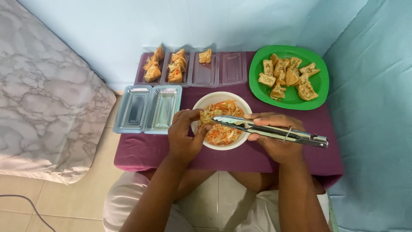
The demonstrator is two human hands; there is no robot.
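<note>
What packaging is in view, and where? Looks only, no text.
Back trays: four joined clear plastic compartments along the wall; two hold several stuffed tofu pieces, the third one, the fourth none.
Front trays: two clear ribbed rectangular trays, nothing in them, at the table's left edge beside the bowl.
No labels, signs or screens.

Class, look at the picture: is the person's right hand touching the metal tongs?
Touching. The head view shows the right hand wrapped around the metal tongs, fingers over their arms, above the white bowl.
</note>
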